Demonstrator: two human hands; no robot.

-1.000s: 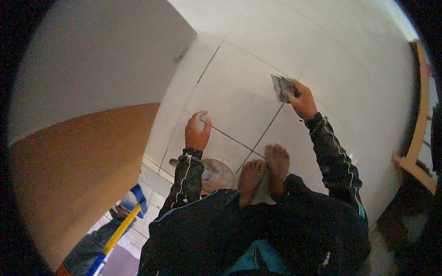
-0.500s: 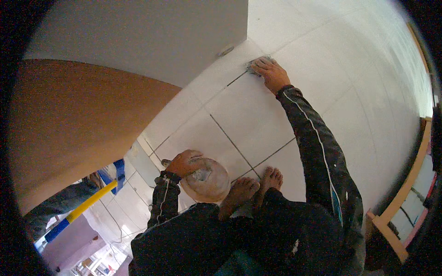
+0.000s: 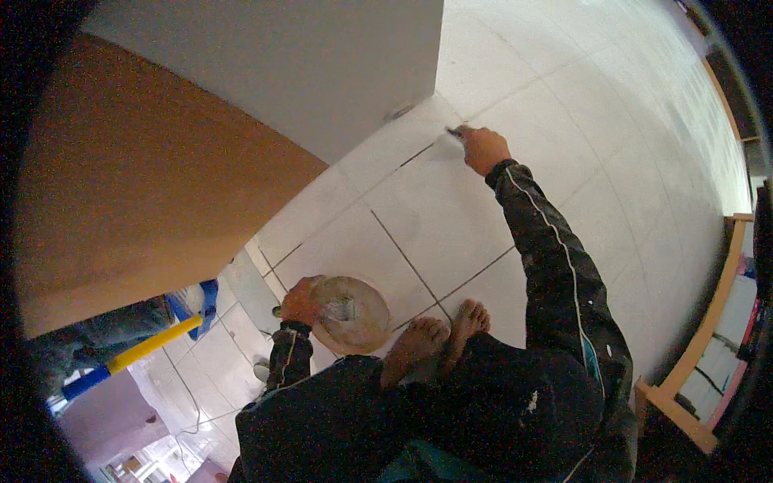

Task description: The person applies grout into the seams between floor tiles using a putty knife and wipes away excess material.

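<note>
My left hand [image 3: 301, 301] grips the left rim of a round, dusty beige basin [image 3: 352, 326]. A grey, wet-looking patch lies in the middle of that basin. Stretched far forward over the white tiled floor, my right hand [image 3: 485, 150] is closed on a small, thin, dark-edged piece [image 3: 454, 132]; too little of it shows to name its kind. This piece meets the floor beside a dark tile joint [image 3: 417, 156]. Other dark joints [image 3: 403, 251] cross the tiles between the basin and my right arm.
My bare feet [image 3: 439, 334] stand right of the basin. A grey panel [image 3: 322, 72] and a brown wooden surface [image 3: 161, 177] rise at the left. A blue and yellow pole [image 3: 153, 346] lies at lower left. A wooden frame [image 3: 700, 346] stands at the right.
My right hand has turned from lying flat on a grey pad to a closed grip at nearly the same spot. My left hand has shifted outward to the basin's left rim.
</note>
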